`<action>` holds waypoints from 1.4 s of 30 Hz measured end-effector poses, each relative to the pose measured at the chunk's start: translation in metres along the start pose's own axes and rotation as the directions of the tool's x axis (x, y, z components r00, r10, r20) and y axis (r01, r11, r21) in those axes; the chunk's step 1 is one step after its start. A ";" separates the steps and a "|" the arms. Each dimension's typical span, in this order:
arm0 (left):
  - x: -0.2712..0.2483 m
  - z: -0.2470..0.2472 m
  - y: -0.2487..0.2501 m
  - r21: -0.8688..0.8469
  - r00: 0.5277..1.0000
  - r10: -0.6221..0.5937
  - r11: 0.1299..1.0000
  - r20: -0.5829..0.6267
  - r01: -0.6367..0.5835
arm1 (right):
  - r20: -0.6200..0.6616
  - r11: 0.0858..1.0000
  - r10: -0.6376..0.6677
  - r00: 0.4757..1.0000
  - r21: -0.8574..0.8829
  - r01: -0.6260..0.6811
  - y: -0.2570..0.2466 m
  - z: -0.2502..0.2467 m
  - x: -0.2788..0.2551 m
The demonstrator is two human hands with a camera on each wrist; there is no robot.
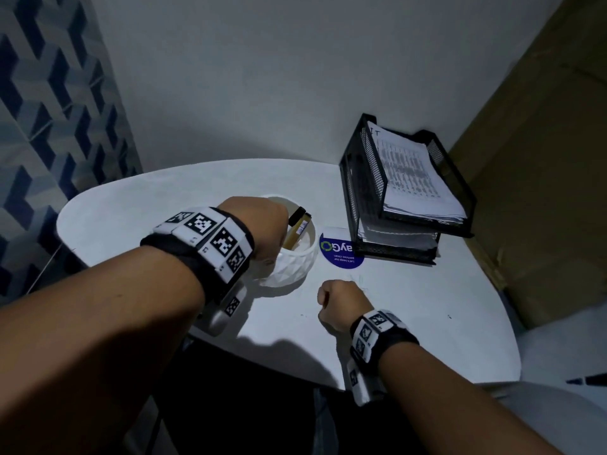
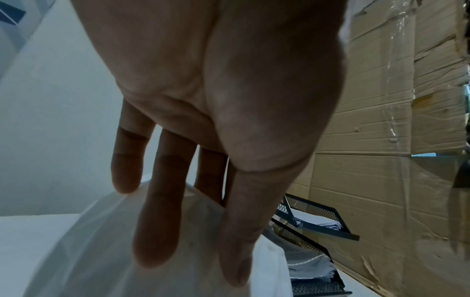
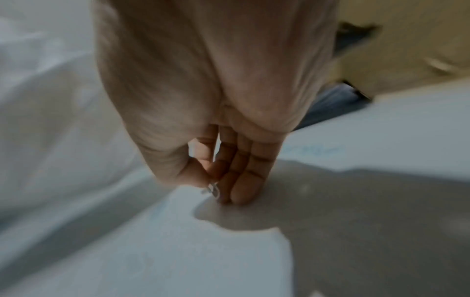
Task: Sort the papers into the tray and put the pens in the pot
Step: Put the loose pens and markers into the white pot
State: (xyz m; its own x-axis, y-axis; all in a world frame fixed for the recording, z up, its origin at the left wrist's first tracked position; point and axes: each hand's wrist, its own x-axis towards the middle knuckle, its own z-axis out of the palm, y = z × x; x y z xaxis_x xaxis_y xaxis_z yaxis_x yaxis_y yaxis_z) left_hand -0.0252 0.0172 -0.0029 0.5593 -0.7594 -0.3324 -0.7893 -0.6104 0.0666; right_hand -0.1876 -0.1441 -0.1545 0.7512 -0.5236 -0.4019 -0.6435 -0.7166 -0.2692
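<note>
A white faceted pot (image 1: 289, 270) stands mid-table with a yellow marker (image 1: 297, 229), black-capped, leaning inside it. My left hand (image 1: 259, 224) is over the pot's left rim; in the left wrist view its straight fingers (image 2: 157, 231) rest on the pot (image 2: 89, 251). My right hand (image 1: 341, 303) is low on the table in front of the pot. Thumb and fingers pinch a small clear shiny thing (image 3: 212, 188), too blurred to name. A black mesh two-tier tray (image 1: 361, 192) at the back right holds stacks of printed papers (image 1: 414, 172).
A round blue card (image 1: 340, 254) lies between the pot and the tray. The white table (image 1: 427, 307) is rounded, with a wall behind it. Cardboard boxes (image 1: 542, 192) stand close on the right. A patterned blue wall is on the left.
</note>
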 end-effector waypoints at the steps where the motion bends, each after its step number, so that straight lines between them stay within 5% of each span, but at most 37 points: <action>1: 0.001 0.001 -0.002 -0.003 1.000 -0.003 1.000 -0.006 0.003 | -0.030 0.984 0.080 0.996 0.164 -0.074 0.000 -0.001 0.001; 3: 0.002 0.003 -0.008 -0.011 1.000 -0.011 1.000 -0.015 0.011 | 0.010 0.790 0.203 0.979 0.588 -0.170 -0.002 -0.004 0.006; 4: 0.002 0.004 -0.010 -0.011 1.000 -0.015 1.000 -0.019 0.015 | 0.063 0.622 0.238 0.969 0.757 -0.201 -0.004 -0.006 0.008; 6: 0.004 0.006 -0.013 -0.006 0.999 -0.026 1.000 -0.028 0.026 | 0.112 0.525 0.250 0.962 0.819 -0.232 -0.012 -0.015 0.011; 11: 0.006 0.005 -0.014 -0.006 0.999 -0.037 0.999 -0.012 0.037 | 0.060 0.729 0.275 0.960 0.638 -0.249 -0.041 -0.014 0.017; 16: 0.007 0.005 -0.015 -0.031 1.000 -0.029 0.999 -0.005 0.029 | -0.075 0.963 0.151 0.986 0.238 -0.129 -0.047 0.005 0.020; 24: 0.004 0.006 -0.015 -0.039 0.999 -0.029 0.999 0.023 0.029 | -0.012 0.985 0.110 0.994 0.137 -0.108 -0.052 0.015 0.016; 42: 0.006 0.011 -0.004 -0.012 0.999 -0.013 1.000 0.051 0.014 | -0.025 0.917 0.087 0.996 0.393 -0.071 -0.023 0.012 0.000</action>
State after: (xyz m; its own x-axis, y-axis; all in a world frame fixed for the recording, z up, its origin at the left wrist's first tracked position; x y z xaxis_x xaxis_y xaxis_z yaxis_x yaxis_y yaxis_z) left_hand -0.0214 0.0179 -0.0157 0.5558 -0.7390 -0.3808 -0.7786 -0.6233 0.0730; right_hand -0.1747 -0.1224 -0.1584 0.6956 -0.5953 -0.4022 -0.7009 -0.4392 -0.5620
